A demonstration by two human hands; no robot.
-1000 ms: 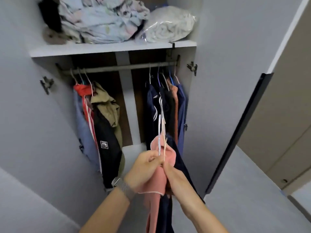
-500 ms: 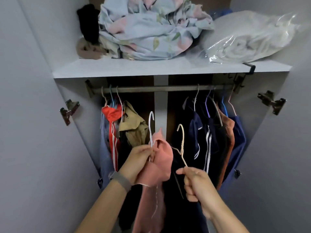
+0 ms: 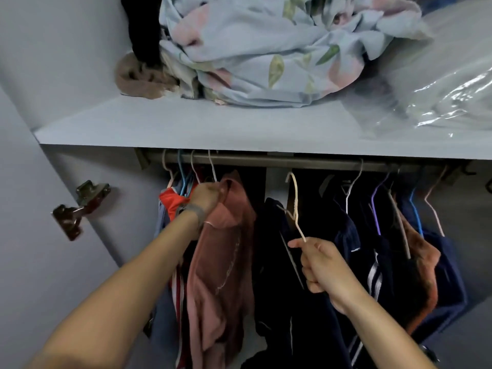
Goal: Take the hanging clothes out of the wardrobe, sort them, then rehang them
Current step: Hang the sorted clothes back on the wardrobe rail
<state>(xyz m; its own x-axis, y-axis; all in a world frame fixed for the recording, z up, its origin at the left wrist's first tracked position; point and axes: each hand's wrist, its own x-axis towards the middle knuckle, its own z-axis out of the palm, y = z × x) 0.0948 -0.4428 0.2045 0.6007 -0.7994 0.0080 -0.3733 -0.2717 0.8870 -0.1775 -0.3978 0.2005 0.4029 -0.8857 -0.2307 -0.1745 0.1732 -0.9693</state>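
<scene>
My left hand (image 3: 206,197) grips the top of a pink garment (image 3: 222,262) at its white hanger, whose hook sits up at the rail (image 3: 292,161) among the left group of clothes (image 3: 173,201). My right hand (image 3: 319,262) holds the shoulder wire of a cream hanger (image 3: 294,201) carrying a dark navy garment (image 3: 277,275); its hook is just below the rail, near the middle. Dark, purple-hangered and orange clothes (image 3: 394,235) hang on the right.
A white shelf (image 3: 202,126) juts out just above the rail, holding floral bedding (image 3: 266,49), a black item and a plastic-wrapped bundle (image 3: 447,97). A metal hinge (image 3: 80,206) sticks out from the left wall.
Both hands have risen toward the rail. The left carried the pink garment up and left to the rail; the right lifted the cream hanger with the navy garment. The view moved closer.
</scene>
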